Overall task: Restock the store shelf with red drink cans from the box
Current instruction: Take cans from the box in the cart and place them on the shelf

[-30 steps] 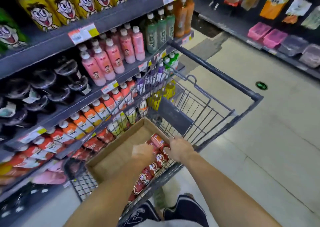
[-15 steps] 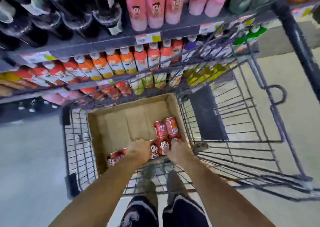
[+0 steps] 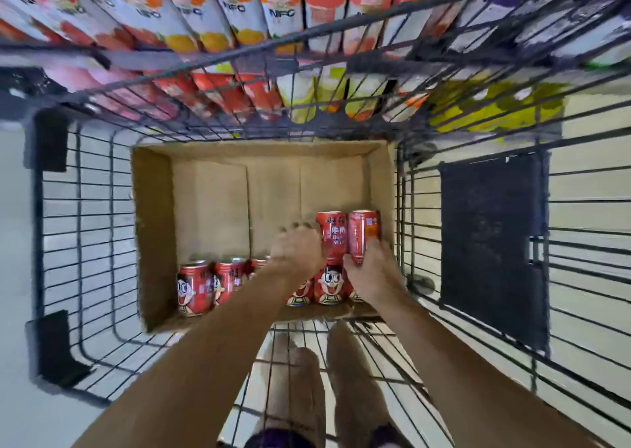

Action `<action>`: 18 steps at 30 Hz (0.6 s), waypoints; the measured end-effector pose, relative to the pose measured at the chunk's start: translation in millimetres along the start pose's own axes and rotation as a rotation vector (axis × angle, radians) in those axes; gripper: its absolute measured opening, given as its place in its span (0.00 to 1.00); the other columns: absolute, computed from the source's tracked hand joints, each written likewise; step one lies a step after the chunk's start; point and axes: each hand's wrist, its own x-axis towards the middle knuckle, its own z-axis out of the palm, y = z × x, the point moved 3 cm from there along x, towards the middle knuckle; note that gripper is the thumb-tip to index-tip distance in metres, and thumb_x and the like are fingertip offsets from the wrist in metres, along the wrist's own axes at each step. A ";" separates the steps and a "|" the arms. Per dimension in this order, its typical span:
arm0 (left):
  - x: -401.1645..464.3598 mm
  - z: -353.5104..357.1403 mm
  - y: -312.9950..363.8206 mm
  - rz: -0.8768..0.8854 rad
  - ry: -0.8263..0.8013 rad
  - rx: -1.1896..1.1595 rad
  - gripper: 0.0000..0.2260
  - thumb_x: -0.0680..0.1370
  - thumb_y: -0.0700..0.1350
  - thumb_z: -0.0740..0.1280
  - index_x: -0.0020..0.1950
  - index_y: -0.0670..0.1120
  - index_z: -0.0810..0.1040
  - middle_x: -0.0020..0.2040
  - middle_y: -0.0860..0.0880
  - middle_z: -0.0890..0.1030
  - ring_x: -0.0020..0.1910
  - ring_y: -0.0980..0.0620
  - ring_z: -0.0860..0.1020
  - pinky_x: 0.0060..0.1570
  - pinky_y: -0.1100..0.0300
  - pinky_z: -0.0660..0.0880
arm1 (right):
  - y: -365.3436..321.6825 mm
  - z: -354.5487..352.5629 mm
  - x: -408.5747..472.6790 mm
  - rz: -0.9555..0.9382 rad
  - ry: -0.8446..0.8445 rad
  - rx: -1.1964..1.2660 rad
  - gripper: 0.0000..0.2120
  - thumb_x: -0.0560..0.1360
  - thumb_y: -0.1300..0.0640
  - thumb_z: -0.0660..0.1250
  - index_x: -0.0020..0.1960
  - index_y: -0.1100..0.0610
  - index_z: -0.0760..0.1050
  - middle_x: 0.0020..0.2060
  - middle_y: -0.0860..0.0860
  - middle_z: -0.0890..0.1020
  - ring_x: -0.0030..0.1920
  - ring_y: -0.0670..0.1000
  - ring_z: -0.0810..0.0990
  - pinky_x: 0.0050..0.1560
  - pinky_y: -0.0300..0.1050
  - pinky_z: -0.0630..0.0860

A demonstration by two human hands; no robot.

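Note:
An open cardboard box (image 3: 153, 215) sits in a wire shopping cart (image 3: 78, 243). Red drink cans with a cartoon face stand along the box's near wall (image 3: 193, 285). My left hand (image 3: 298, 251) is closed around one red can (image 3: 333, 234) at the box's right side. My right hand (image 3: 370, 272) grips a second red can (image 3: 363, 234) beside it. Both cans are tilted, their tops pointing away from me. More red cans (image 3: 329, 285) stand below the two hands, partly hidden.
Beyond the cart's far edge the store shelf (image 3: 102, 58) holds rows of orange, red and yellow bottles (image 3: 239, 14). A dark panel (image 3: 491, 243) hangs in the cart's right section. The box's far half is bare cardboard. My shoes (image 3: 307, 386) show through the wire floor.
The view has tipped down and closer over the box. Both hands have closed on a can each and the two cans have come up and forward from the row.

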 end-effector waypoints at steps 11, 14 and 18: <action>22.7 18.0 12.0 -0.208 0.054 -0.572 0.25 0.78 0.57 0.64 0.67 0.42 0.68 0.60 0.40 0.78 0.59 0.40 0.76 0.57 0.51 0.72 | -5.7 12.6 36.3 0.057 0.087 -0.068 0.32 0.78 0.44 0.65 0.73 0.61 0.61 0.63 0.61 0.71 0.61 0.62 0.76 0.57 0.51 0.75; 27.6 24.8 13.8 -0.243 0.076 -0.622 0.26 0.77 0.57 0.66 0.67 0.40 0.68 0.61 0.39 0.77 0.61 0.39 0.76 0.59 0.51 0.71 | -4.4 14.7 43.4 0.050 0.110 -0.071 0.31 0.78 0.47 0.65 0.73 0.63 0.61 0.62 0.62 0.73 0.59 0.63 0.77 0.55 0.52 0.76; 32.8 35.3 9.7 -0.300 0.072 -0.736 0.28 0.75 0.57 0.69 0.66 0.40 0.69 0.60 0.39 0.78 0.60 0.39 0.76 0.58 0.51 0.73 | 0.8 14.6 57.7 0.011 0.088 0.012 0.31 0.78 0.52 0.67 0.74 0.65 0.60 0.63 0.64 0.74 0.60 0.64 0.77 0.56 0.53 0.75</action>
